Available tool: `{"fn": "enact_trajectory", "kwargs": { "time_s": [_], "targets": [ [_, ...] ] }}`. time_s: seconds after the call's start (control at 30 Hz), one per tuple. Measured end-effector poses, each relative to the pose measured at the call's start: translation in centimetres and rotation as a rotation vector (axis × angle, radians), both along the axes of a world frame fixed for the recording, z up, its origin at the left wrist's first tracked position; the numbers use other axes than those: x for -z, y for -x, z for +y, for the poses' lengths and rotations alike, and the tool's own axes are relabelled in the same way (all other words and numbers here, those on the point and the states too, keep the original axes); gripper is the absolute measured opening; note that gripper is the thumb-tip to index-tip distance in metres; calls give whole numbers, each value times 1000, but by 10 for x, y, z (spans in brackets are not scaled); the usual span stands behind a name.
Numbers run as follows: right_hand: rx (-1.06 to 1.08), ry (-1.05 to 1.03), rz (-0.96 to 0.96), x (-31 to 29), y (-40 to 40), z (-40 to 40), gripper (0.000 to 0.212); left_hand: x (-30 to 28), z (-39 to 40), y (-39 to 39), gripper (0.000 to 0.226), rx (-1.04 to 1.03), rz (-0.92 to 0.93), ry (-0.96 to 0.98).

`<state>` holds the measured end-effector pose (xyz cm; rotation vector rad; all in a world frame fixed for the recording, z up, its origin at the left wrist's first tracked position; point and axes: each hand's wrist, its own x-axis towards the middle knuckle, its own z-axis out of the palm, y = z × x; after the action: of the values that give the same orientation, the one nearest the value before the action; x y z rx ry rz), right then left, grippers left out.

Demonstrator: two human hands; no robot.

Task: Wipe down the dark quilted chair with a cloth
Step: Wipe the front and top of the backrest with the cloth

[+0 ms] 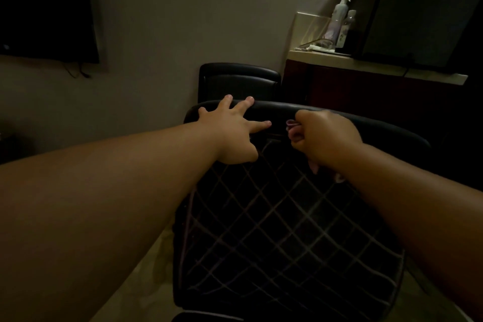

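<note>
Right hand [325, 136] grips a bunched cloth [291, 125] against the chair [274, 230] top edge, which runs left to right; left hand [235, 133] lies flat, fingers spread, just left.

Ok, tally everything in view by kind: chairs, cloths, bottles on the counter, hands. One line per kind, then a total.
Chairs: 2, the quilted chair and a plain black chair behind it
Cloths: 1, the cloth gripped in the right hand
Bottles: 2, a spray bottle and a smaller bottle beside it
Hands: 2, left hand, right hand
Total: 7
</note>
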<state>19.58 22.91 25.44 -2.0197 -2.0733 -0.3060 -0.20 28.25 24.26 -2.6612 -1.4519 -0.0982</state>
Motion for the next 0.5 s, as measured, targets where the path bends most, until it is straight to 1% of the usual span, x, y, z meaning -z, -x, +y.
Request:
{"fn": "enact_trajectory", "kwargs": {
  "time_s": [0.07,0.1,0.17,0.23,0.33,0.4,0.5],
  "targets": [
    [13,108,-24,-5,-11,-7,17,-4,-1,5,75,19,-19,9],
    [31,113,-42,-8,-16,-11,14,-6,-2,7,74,27,-24,18],
    [69,45,-81,-7,-27,-14,9,-9,-5,9,74,38,-18,36],
    [77,13,-28,-6,-31,-12,16,-11,-5,12,79,29,-6,44],
    [75,-44,20,-5,-29,-9,15,-9,-3,22,83,-42,4,20],
    [77,-21,21,-2,-29,-9,15,-2,-4,32,85,-97,-29,59],
    [81,-62,8,3,-29,-7,18,10,-3,41,87,-92,-136,141]
  ]
}}
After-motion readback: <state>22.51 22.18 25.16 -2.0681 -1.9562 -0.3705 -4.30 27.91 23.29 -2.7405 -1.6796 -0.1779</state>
